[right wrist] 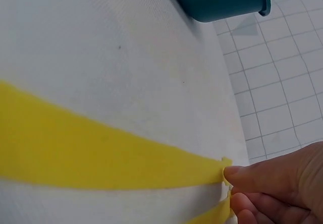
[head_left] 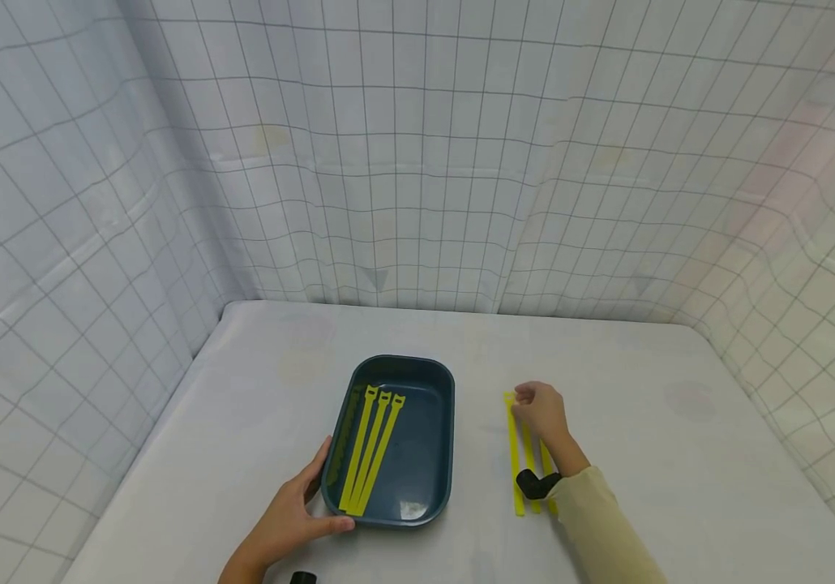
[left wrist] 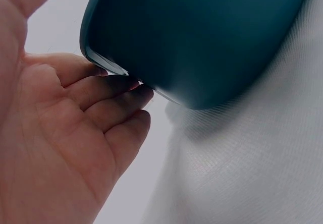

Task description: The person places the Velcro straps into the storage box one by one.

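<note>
In the head view, three yellow cable straps (head_left: 372, 454) with slotted heads lie side by side in a dark teal tray (head_left: 417, 521). My left hand (head_left: 288, 513) holds the tray at its near left corner, fingers along the side and thumb at the front. From the left wrist, its fingertips (left wrist: 144, 94) meet the underside of the rim. Right of the tray, three more yellow straps (head_left: 515, 470) lie on the table, partly covered by my right hand (head_left: 545, 414) and forearm. Thumb and fingers of that hand pinch the head end of one yellow strap (right wrist: 111, 156) in the right wrist view.
A white cloth covers the table (head_left: 301, 357). White sheets with a dark grid (head_left: 417, 178) hang behind it and on both sides. Dark wrist camera mounts (head_left: 534, 484) sit at both wrists.
</note>
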`<action>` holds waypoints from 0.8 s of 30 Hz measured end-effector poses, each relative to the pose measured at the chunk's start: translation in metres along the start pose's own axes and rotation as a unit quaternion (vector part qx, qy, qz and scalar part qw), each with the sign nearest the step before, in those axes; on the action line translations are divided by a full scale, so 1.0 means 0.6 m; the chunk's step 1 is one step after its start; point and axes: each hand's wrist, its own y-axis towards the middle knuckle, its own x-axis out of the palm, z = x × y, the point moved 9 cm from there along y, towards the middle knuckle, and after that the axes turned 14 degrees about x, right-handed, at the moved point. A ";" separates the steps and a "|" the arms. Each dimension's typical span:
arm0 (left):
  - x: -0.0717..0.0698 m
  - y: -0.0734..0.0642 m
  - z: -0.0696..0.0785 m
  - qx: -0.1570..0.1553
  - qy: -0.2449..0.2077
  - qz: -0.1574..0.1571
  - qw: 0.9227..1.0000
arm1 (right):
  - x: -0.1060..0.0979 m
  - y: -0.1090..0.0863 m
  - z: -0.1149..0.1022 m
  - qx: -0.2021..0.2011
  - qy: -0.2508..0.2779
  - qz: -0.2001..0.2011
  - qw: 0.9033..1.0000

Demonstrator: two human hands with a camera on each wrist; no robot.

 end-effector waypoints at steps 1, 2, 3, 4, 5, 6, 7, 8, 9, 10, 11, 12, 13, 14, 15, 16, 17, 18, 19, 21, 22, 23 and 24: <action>0.000 0.000 0.000 0.000 0.000 0.000 1.000 | 0.000 0.000 -0.002 -0.001 -0.002 -0.001 1.000; 0.000 0.000 0.000 0.000 0.000 0.000 1.000 | 0.001 0.001 -0.003 0.001 -0.004 -0.003 1.000; 0.000 0.000 0.000 0.000 0.000 0.000 1.000 | 0.002 0.002 -0.003 0.003 -0.007 -0.006 1.000; 0.000 0.000 0.000 0.001 0.000 0.000 1.000 | 0.003 0.003 -0.004 0.006 -0.009 -0.009 1.000; 0.000 0.000 0.001 0.001 0.000 0.001 1.000 | 0.004 0.005 -0.004 0.007 -0.012 -0.012 1.000; 0.000 0.000 0.001 0.001 0.000 0.001 1.000 | 0.006 0.007 -0.004 0.009 -0.015 -0.015 1.000; 0.000 0.000 0.001 0.001 0.000 0.001 1.000 | 0.007 0.009 -0.004 0.011 -0.017 -0.018 1.000; 0.000 0.001 0.001 0.000 0.000 0.001 1.000 | 0.009 0.011 -0.004 0.014 -0.020 -0.020 1.000; 0.000 0.000 0.001 -0.001 0.000 0.001 1.000 | 0.010 0.013 -0.004 0.014 -0.022 -0.021 0.999; 0.000 0.000 0.001 -0.001 0.000 0.002 1.000 | 0.011 0.015 -0.004 0.012 -0.024 -0.023 0.999; 0.000 0.000 0.001 -0.003 0.000 0.001 1.000 | 0.012 0.017 -0.004 0.013 -0.024 -0.025 0.999; 0.000 0.000 0.001 -0.003 0.000 0.002 1.000 | 0.013 0.019 -0.004 0.012 -0.025 -0.028 0.999; 0.000 0.000 0.000 -0.004 0.000 0.002 1.000 | 0.014 0.021 -0.004 0.014 -0.025 -0.030 0.999; 0.000 0.000 0.000 -0.005 -0.001 0.002 1.000 | 0.014 0.022 -0.004 0.016 -0.028 -0.033 0.999; 0.000 0.000 0.000 -0.006 -0.001 0.002 1.000 | 0.015 0.024 -0.002 0.022 -0.031 -0.038 0.999; 0.000 0.000 0.000 -0.006 0.001 0.002 1.000 | 0.017 0.026 -0.001 0.028 -0.034 -0.043 0.998; 0.000 0.000 0.000 -0.007 0.002 0.002 1.000 | 0.018 0.028 0.000 0.035 -0.037 -0.049 0.998; 0.000 0.000 0.000 -0.008 0.003 0.002 1.000 | 0.020 0.029 0.001 0.038 -0.041 -0.055 0.997; 0.000 -0.001 0.000 -0.009 0.004 0.002 1.000 | 0.021 0.030 0.001 0.042 -0.046 -0.060 0.996; -0.001 0.000 0.000 -0.008 0.005 0.002 1.000 | 0.023 0.031 0.002 0.049 -0.058 -0.069 0.995; -0.001 0.000 0.000 -0.008 0.005 0.002 1.000 | 0.023 0.032 0.001 0.051 -0.063 -0.073 0.994; -0.001 0.000 0.000 -0.007 0.005 0.002 1.000 | 0.023 0.032 0.001 0.052 -0.068 -0.074 0.994; -0.001 0.001 0.000 -0.006 0.004 0.002 1.000 | 0.023 0.032 0.001 0.055 -0.073 -0.075 0.993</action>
